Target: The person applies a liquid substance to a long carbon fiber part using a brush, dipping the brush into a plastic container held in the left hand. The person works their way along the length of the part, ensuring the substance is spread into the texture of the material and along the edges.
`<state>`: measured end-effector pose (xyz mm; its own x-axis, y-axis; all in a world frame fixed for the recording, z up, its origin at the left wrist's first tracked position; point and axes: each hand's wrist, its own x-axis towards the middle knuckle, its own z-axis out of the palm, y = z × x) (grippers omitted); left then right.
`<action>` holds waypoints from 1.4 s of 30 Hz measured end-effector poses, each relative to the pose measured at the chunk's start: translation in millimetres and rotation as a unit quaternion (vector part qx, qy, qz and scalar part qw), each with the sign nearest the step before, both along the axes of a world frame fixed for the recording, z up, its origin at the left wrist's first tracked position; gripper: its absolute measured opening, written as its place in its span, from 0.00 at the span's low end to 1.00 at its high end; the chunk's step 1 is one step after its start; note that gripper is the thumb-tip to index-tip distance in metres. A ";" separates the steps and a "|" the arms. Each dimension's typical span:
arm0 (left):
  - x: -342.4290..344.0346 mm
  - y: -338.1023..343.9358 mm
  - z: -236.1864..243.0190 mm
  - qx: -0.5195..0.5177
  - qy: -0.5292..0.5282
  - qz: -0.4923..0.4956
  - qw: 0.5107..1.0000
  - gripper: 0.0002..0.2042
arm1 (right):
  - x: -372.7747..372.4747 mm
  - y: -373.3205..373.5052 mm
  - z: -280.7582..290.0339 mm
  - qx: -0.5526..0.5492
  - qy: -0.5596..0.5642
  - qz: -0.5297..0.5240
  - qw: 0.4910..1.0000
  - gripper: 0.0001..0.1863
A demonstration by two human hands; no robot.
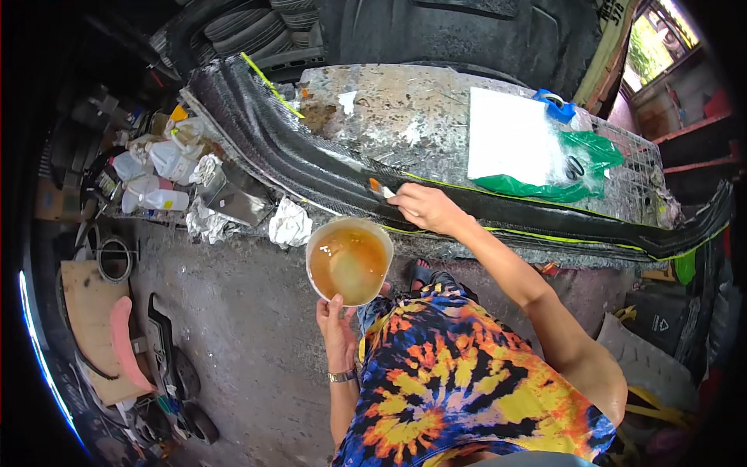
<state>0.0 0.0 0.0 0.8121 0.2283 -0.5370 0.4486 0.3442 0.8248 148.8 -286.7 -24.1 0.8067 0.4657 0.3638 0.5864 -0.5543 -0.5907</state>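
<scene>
My right hand (420,208) grips a small paintbrush (382,191) with orange bristles at a long curved black molded part (288,152), which has a woven-looking surface and yellow-green tape along its edges. My left hand (333,315) holds a round pale container (348,261) of amber liquid by its lower rim, in front of the part. The part lies along a worn, spattered workbench (389,101) and reaches past its right end. A crumpled white rag (289,220) sits on the bench edge just left of the container.
Plastic jugs (171,163), rags and a metal can fill the bench's left end. A white board (510,132), green plastic (537,187) and blue tape roll (554,105) lie behind the part. Tires (249,23) stand behind; cardboard (101,311) and wheeled items sit low at left.
</scene>
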 end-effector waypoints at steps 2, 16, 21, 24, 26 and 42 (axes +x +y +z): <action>3.4 6.1 7.8 0.004 -0.009 0.002 1.000 0.18 | -0.5 -1.7 -10.1 -0.043 -0.059 -0.020 0.997 0.12; -14.0 37.0 11.3 -0.010 -0.002 0.018 1.000 0.19 | -59.2 -60.7 -6.7 -0.098 -0.004 -0.110 0.989 0.15; -9.6 53.1 12.2 -0.027 -0.018 0.025 0.999 0.21 | -48.3 -47.4 38.5 -0.183 0.078 -0.132 0.971 0.06; -5.2 65.3 4.6 -0.053 -0.018 0.022 0.998 0.22 | 3.1 -9.1 51.1 -0.229 0.124 -0.072 0.963 0.12; 2.9 71.7 6.3 -0.083 -0.025 0.044 0.995 0.20 | 41.5 19.5 55.6 -0.211 0.119 -0.040 0.969 0.12; 32.5 125.4 13.4 -0.095 -0.036 0.086 0.991 0.24 | 99.9 91.1 85.8 -0.120 -0.041 0.037 0.991 0.12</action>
